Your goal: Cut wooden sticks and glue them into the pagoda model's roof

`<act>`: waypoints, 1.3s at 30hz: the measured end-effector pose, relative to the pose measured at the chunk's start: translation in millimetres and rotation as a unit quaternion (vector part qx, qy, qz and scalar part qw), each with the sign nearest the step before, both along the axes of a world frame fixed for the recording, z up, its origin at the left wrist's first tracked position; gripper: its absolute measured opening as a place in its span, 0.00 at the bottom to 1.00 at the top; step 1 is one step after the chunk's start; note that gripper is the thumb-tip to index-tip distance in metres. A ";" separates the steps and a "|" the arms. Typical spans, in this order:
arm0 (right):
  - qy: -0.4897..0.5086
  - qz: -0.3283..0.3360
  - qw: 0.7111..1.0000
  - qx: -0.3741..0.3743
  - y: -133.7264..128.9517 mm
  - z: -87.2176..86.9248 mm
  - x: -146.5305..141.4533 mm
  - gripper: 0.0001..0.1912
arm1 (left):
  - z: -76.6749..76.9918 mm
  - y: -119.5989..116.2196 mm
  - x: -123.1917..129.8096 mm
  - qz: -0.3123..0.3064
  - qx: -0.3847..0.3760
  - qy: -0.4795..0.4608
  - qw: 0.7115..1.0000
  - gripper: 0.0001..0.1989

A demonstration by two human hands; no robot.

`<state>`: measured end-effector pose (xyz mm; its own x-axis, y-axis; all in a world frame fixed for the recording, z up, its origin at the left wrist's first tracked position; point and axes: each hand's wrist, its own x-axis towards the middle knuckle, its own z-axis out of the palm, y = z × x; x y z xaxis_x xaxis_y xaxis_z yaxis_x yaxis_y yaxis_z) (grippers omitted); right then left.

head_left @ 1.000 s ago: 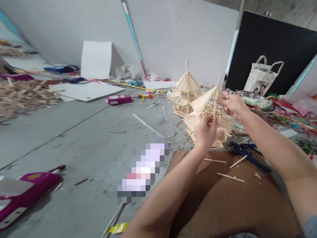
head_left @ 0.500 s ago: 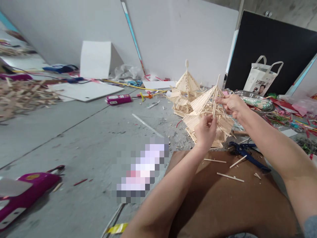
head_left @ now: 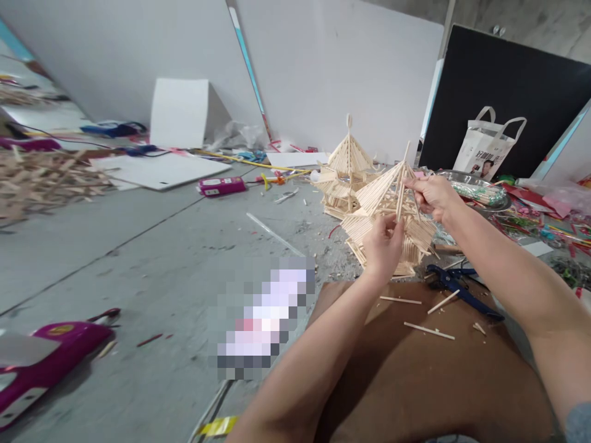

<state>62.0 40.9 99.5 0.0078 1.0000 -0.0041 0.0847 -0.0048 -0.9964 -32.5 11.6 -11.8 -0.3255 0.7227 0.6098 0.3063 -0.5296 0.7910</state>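
Head view: we see the stick model (head_left: 376, 192) between and beyond our grips, its peaked roof open on the side we face.
Left grip: we pinch narrowly around the lower end of a thin stick (head_left: 399, 200); a push here could slide that end out of line.
Right grip: our left grip (head_left: 382, 243) sits low, while our right grip (head_left: 431, 195) closes on the roof sticks (head_left: 405, 175) higher up; whether it also holds the thin stick, we cannot tell.
Joints: if any bond is soft, uneven pressure could twist the roof or pop a stick loose.
Second model: the other pavilion (head_left: 349, 157) stands close behind the left grip; a bump could spread.
Blue cutter: the tool (head_left: 466, 298) lies below the right grip, where a dropping forearm could catch it.
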 end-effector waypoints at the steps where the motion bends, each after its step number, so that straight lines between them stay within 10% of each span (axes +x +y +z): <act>1: 0.004 -0.004 1.000 0.001 0.4 0.0 -0.5 0.19 | 0.2 -0.2 0.0 -0.001 -0.002 0.000 1.000 0.08; 30: -0.078 -0.010 0.996 0.031 3.9 -0.9 2.6 0.15 | -2.6 1.2 -0.4 0.002 0.001 0.008 1.000 0.09; 39: -0.347 -0.157 0.874 0.302 -0.7 4.6 22.5 0.13 | -6.0 4.7 0.4 -0.027 0.002 -0.010 1.000 0.12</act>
<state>84.6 40.2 104.1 0.0730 0.7658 0.6389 0.7585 0.3733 -0.5341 -32.1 16.3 -17.8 -0.2981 0.7369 0.6067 0.2612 -0.5484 0.7944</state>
